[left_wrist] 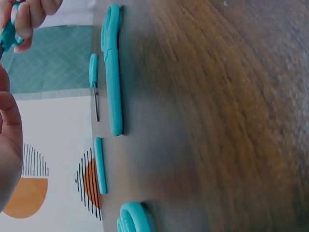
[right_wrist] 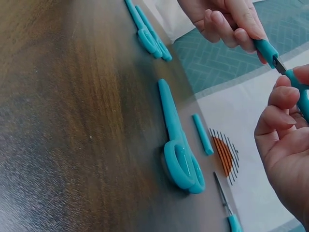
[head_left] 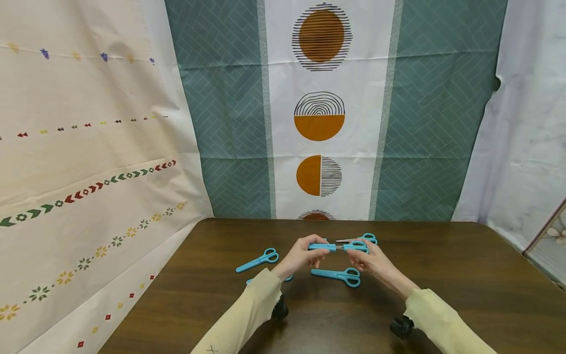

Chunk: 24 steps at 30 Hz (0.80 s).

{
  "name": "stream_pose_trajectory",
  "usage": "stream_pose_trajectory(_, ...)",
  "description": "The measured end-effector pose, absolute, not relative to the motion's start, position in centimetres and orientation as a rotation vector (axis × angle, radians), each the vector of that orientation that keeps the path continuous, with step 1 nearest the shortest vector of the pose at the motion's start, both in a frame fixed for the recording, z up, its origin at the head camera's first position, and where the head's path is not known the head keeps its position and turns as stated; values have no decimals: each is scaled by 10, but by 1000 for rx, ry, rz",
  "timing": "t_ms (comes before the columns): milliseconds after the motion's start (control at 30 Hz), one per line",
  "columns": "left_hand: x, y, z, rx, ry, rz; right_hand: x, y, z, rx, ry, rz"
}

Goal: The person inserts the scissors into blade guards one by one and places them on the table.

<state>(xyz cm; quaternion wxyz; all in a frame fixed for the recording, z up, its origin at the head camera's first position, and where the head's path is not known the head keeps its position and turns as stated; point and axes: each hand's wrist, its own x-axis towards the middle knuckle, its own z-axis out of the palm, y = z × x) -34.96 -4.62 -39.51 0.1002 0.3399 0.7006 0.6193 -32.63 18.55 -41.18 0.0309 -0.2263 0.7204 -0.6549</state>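
Observation:
Above the table, my left hand [head_left: 302, 255] pinches a turquoise blade cover [head_left: 322, 247] between thumb and fingers. My right hand [head_left: 375, 260] grips a pair of turquoise scissors [head_left: 355, 247] by the handles. In the right wrist view, a short stretch of metal blade [right_wrist: 279, 65] shows between cover and handles, the tip hidden inside the cover. Below the hands lies a pair of covered scissors [head_left: 330, 275]. Just behind the right hand is a pair of uncovered scissors [head_left: 370, 238], the blades pointing left.
Left of the left hand lie covered scissors [head_left: 254, 263]. Another pair of scissors [head_left: 288, 278] is mostly hidden under the left wrist. A loose turquoise cover [right_wrist: 203, 134] lies toward the back edge. The brown wooden table [head_left: 442, 275] meets a hanging patterned cloth [head_left: 433, 147].

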Motion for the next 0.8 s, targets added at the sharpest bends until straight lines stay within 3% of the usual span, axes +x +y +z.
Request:
stream_pose_trajectory(400,-353,-44,-403,982,2097,1834,-325,183,-412,-786,2172,-2041)
stream_pose_trajectory(800,-334,-45,-379,1012,2082,1802,-321,182,-409,-736,2180,-2044)
